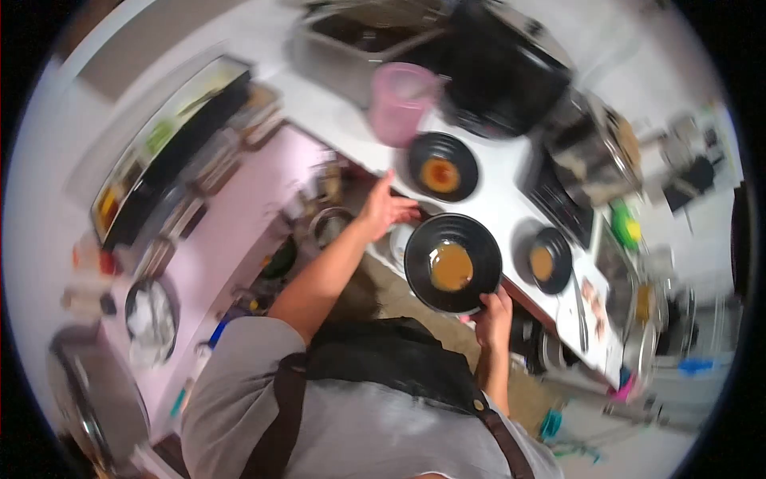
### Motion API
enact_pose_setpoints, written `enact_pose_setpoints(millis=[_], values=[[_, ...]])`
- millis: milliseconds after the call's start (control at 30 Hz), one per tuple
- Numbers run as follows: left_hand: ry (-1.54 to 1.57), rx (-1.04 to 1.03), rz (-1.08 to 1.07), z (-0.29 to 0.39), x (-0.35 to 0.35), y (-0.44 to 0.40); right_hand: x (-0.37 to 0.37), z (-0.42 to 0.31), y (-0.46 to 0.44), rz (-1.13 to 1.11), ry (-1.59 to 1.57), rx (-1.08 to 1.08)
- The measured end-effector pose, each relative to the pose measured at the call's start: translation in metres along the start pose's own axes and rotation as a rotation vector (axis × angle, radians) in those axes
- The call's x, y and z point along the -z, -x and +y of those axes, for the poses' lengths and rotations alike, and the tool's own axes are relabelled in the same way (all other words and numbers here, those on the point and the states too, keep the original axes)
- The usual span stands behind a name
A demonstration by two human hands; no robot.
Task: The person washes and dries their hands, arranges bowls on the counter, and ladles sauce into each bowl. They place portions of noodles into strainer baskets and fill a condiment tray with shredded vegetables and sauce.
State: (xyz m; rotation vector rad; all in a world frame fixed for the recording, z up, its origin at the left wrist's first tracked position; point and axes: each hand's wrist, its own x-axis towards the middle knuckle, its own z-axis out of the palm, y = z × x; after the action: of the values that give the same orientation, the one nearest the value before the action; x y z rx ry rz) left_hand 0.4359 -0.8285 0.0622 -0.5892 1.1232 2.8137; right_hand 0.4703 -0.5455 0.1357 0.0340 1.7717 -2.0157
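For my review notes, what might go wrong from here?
The right hand grips the round black bowl near its rim, so a tilt might spill its brown liquid.

The open left hand is near another round black bowl, holding reddish-brown liquid, on the white counter; a stray sweep might knock it.

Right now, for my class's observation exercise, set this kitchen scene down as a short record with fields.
Right hand: gripping the large black bowl at its rim
Large black bowl: brown liquid inside
Left hand: open, nothing visibly held
White counter: pink pitcher, knife, reddish-brown-filled bowl, smaller brown-filled bowl
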Motion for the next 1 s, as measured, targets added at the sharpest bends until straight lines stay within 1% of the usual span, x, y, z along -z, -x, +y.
enact_pose_setpoints(millis=[33,67,100,133,200,233,267,300,333,400,433,467,500,533,600,633,667,733,767,800,867,900,933,1000], values=[[-0.082,-0.052,-0.028,0.005,0.008,0.036,-0.020,-0.007,0.003,-0.076,-0.013,-0.004],[-0.100,-0.015,0.094,0.007,0.022,0.071,-0.044,-0.014,0.003,-0.157,-0.030,-0.009],[0.007,0.010,-0.111,0.001,0.051,0.097,-0.068,-0.019,0.000,-0.287,-0.038,-0.036],[0.237,-0.059,-0.250,0.013,0.047,0.144,-0.093,-0.020,-0.001,-0.388,-0.030,-0.040],[0.578,-0.243,-0.373,0.019,0.073,0.209,-0.144,-0.022,-0.006,-0.592,-0.014,-0.046],[0.585,-0.282,-0.346,0.026,0.081,0.240,-0.170,-0.021,-0.011,-0.734,0.122,-0.101],[0.417,-0.356,-0.088,0.040,0.078,0.274,-0.194,-0.020,-0.015,-0.870,0.261,-0.149],[0.247,-0.417,0.168,0.049,0.083,0.301,-0.216,-0.004,-0.028,-0.921,0.271,-0.217],[0.250,-0.440,0.186,0.050,0.100,0.322,-0.241,0.013,-0.041,-0.968,0.280,-0.284],[0.328,-0.562,0.351,0.049,0.132,0.357,-0.329,-0.005,-0.046,-1.168,0.637,0.167],[0.332,-0.581,0.358,0.048,0.143,0.369,-0.373,-0.011,-0.036,-1.084,0.690,0.451],[0.355,-0.711,0.321,0.047,0.153,0.379,-0.418,-0.011,-0.022,-0.981,0.729,0.733],[0.372,-0.842,0.280,0.048,0.161,0.387,-0.465,-0.003,-0.021,-1.014,0.608,1.043],[0.371,-0.859,0.283,0.050,0.166,0.394,-0.507,0.003,-0.014,-1.035,0.480,1.278],[0.376,-0.950,0.410,0.052,0.175,0.407,-0.580,0.023,-0.006,-1.172,0.458,1.400],[0.342,-0.985,0.476,0.054,0.178,0.410,-0.603,0.026,-0.001,-1.192,0.660,1.459],[0.344,-0.996,0.481,0.054,0.183,0.413,-0.617,0.028,0.003,-1.203,0.654,1.465],[0.403,-1.069,0.539,0.052,0.196,0.419,-0.640,0.033,0.009,-1.234,1.086,1.426],[0.406,-1.074,0.545,0.052,0.202,0.423,-0.647,0.032,0.009,-1.268,1.156,1.462],[0.410,-1.086,0.540,0.050,0.208,0.426,-0.652,0.030,0.009,-1.277,1.157,1.463],[0.425,-1.096,0.534,0.050,0.214,0.428,-0.658,0.025,0.008,-1.143,1.202,1.742],[0.434,-1.095,0.527,0.052,0.215,0.430,-0.659,0.023,0.010,-1.056,1.110,1.912],[0.441,-1.095,0.520,0.053,0.216,0.431,-0.661,0.018,0.011,-1.060,1.114,1.911],[0.452,-1.085,0.516,0.053,0.221,0.432,-0.665,0.008,0.017,-1.088,0.964,2.168]])
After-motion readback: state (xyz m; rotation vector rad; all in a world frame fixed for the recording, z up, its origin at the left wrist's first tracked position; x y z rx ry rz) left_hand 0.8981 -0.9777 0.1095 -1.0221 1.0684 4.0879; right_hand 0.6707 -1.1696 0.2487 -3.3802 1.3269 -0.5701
